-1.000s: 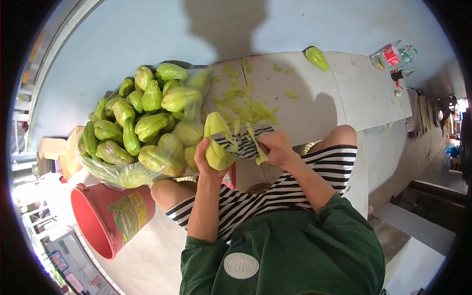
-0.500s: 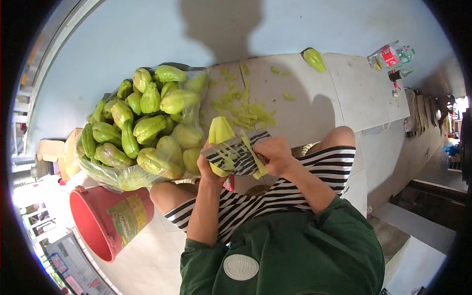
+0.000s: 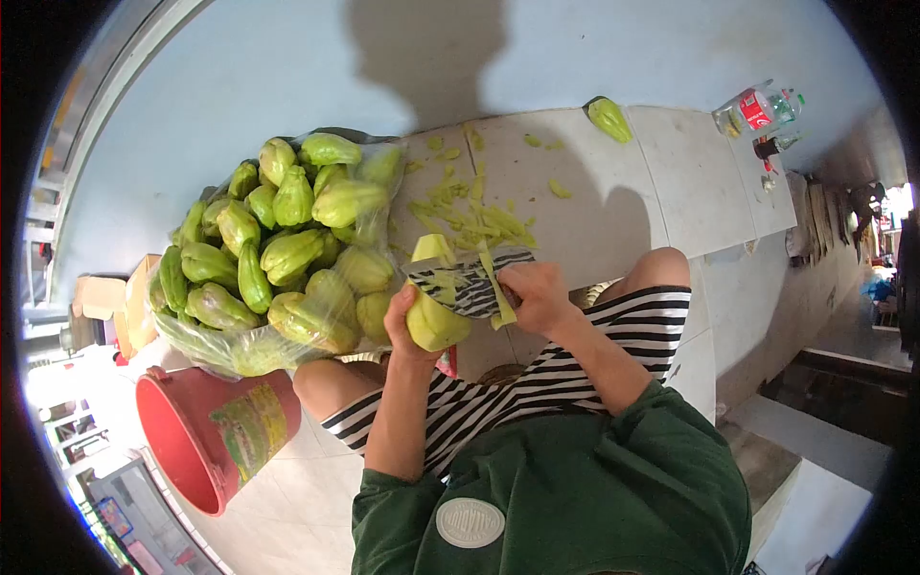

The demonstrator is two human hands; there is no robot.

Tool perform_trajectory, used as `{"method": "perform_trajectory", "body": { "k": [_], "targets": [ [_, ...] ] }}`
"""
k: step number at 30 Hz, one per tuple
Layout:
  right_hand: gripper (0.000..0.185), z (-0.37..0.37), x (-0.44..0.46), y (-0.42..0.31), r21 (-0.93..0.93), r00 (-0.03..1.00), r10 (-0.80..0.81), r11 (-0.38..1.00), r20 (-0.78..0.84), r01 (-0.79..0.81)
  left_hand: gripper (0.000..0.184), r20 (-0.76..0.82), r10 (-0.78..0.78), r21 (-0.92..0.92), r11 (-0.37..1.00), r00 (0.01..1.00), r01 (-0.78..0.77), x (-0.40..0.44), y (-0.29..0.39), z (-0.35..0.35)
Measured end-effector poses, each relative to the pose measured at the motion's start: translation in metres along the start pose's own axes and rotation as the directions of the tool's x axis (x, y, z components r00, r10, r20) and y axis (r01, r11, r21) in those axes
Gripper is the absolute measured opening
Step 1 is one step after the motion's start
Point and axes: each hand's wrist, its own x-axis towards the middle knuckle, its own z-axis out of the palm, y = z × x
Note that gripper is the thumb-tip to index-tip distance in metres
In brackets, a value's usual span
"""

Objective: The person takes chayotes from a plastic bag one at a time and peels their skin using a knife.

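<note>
My left hand (image 3: 406, 331) is closed around a pale, peeled chayote (image 3: 439, 324), upright in front of my lap. In my right hand (image 3: 537, 292) is a wide-bladed knife (image 3: 467, 286), gripped by its handle, which the fingers mostly hide. Its shiny blade lies across the chayote, covers its middle and mirrors my striped shorts. A strip of peel (image 3: 496, 286) hangs over the blade close to my right fingers. To the left, a clear plastic bag (image 3: 216, 343) is heaped with green chayotes (image 3: 292, 253). Loose peelings (image 3: 479, 222) lie on the tiles beyond my hands.
A red bucket (image 3: 206, 441) lies tilted by my left knee. One chayote (image 3: 609, 119) rests against the wall at the back. Farther right are a plastic bottle (image 3: 757, 110) with a red label and a small dark bottle (image 3: 767, 148). Cardboard (image 3: 134, 302) stands behind the bag.
The blade has moved up slightly along the chayote, showing more of the chayote's lower part. My left hand still holds it. The bag and bucket stay put.
</note>
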Motion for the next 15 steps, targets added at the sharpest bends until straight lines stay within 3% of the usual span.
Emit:
{"method": "perform_trajectory", "body": {
  "k": [3,5,9,11,13,14,15],
  "targets": [
    [0.019,0.006,0.005,0.006,0.131,0.997,-0.031,0.991,-0.078,0.041,0.072,-0.038,-0.025,0.033,0.999,0.999,0.026,-0.001,-0.004,0.0],
    [0.021,0.02,0.01,0.033,0.061,0.946,0.323,0.944,0.006,-0.323,0.072,0.117,-0.026,-0.008,1.0,0.993,0.027,0.004,0.002,0.009],
    [0.024,0.004,0.007,0.023,0.106,0.934,0.358,0.928,0.003,-0.357,0.073,0.077,0.087,-0.011,0.996,0.993,-0.086,0.008,0.009,0.019],
    [0.027,-0.004,0.01,0.013,0.251,0.939,0.345,0.91,-0.017,-0.33,0.077,0.161,0.099,0.025,0.994,0.982,-0.104,0.013,0.012,0.017],
    [0.026,-0.004,0.011,0.013,0.335,0.935,0.348,0.89,-0.06,-0.31,0.081,0.145,0.152,-0.147,0.98,0.978,-0.131,0.009,0.012,0.027],
    [0.026,-0.004,0.006,0.01,0.408,0.924,0.367,0.863,-0.104,-0.297,0.081,0.136,0.145,-0.144,0.982,0.98,-0.125,0.005,0.01,0.016],
    [0.026,-0.003,0.004,0.01,0.405,0.925,0.365,0.866,-0.106,-0.295,0.079,-0.008,0.059,-0.052,0.997,0.998,-0.059,0.009,0.006,0.0]
  ]
}}
